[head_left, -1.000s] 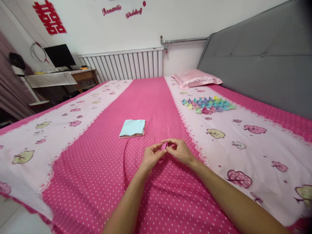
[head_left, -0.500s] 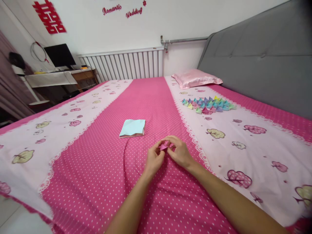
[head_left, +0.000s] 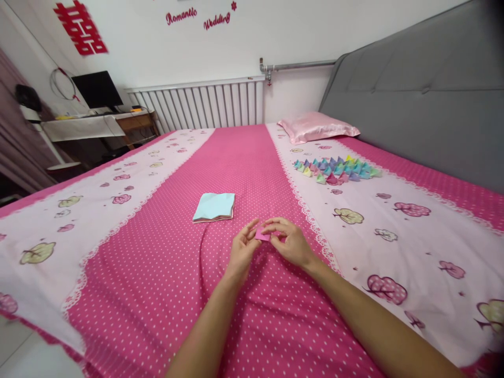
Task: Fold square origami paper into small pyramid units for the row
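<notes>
A small folded piece of pink paper (head_left: 262,235) is held between my two hands, above the dotted bedspread. My left hand (head_left: 243,245) pinches its left edge between thumb and fingers. On the other side, my right hand (head_left: 289,241) grips the right edge, its fingers curled over the top. Just beyond my left hand lies a stack of square paper sheets (head_left: 214,206) with a light blue sheet uppermost. Further off to the right, several small folded paper boats (head_left: 334,170) in many colours stand in rows.
The pink and white bedspread (head_left: 157,262) covers the bed. A pink satin pillow (head_left: 317,127) lies against the grey headboard (head_left: 425,105). Behind the bed are a white radiator (head_left: 200,105) and a desk (head_left: 86,126) with a monitor (head_left: 97,90).
My left hand has shifted slightly left and its fingers have opened out somewhat. The pink paper now looks flatter and squarer, where it showed a pointed shape before.
</notes>
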`<act>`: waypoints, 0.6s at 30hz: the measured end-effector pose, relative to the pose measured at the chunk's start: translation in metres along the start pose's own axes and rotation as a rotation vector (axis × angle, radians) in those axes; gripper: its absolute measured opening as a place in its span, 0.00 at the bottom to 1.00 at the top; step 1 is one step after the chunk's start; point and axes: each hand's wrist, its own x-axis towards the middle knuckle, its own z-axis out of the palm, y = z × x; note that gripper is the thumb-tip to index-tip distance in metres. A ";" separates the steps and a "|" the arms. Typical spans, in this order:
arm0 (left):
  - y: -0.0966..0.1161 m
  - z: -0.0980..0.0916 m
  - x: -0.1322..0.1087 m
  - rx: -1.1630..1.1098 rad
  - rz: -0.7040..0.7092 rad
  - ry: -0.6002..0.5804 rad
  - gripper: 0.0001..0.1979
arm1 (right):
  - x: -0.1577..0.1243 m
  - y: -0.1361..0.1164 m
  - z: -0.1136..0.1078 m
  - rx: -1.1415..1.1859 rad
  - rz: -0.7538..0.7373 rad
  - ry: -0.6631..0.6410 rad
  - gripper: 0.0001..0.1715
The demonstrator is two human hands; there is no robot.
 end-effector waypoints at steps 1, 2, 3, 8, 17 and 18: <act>0.000 -0.001 0.000 -0.004 0.010 -0.003 0.27 | 0.000 -0.001 0.000 -0.009 -0.004 -0.007 0.17; 0.001 -0.001 0.000 -0.005 0.019 -0.008 0.27 | 0.000 -0.001 -0.001 -0.017 -0.011 -0.013 0.17; 0.001 -0.002 0.000 -0.003 0.023 -0.014 0.28 | 0.000 -0.002 -0.001 -0.023 -0.019 -0.018 0.17; -0.001 -0.002 0.001 0.048 0.009 -0.025 0.33 | 0.000 -0.003 -0.002 0.010 0.023 -0.020 0.14; -0.012 -0.002 0.004 0.179 0.033 -0.040 0.34 | 0.001 0.001 -0.001 0.070 0.136 -0.021 0.17; -0.013 -0.002 0.004 0.190 0.028 -0.051 0.34 | 0.000 0.002 0.000 0.093 0.147 -0.065 0.17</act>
